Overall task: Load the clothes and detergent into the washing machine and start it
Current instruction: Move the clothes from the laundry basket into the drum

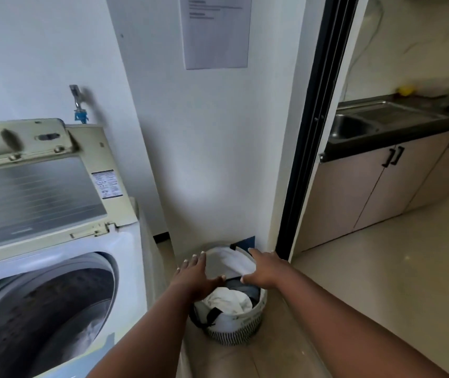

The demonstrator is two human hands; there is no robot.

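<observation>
both hands (194, 276) (265, 270) spread over laundry basket (234, 327) — washer (54, 268) lid up

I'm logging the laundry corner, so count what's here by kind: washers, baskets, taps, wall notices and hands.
Washer: 1
Basket: 1
Tap: 1
Notice: 1
Hands: 2, left hand and right hand, both over the basket
Total: 6

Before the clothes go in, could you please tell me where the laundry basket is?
The laundry basket sits on the floor at lower centre, right of the washing machine, under both hands, left hand and right hand.
</observation>
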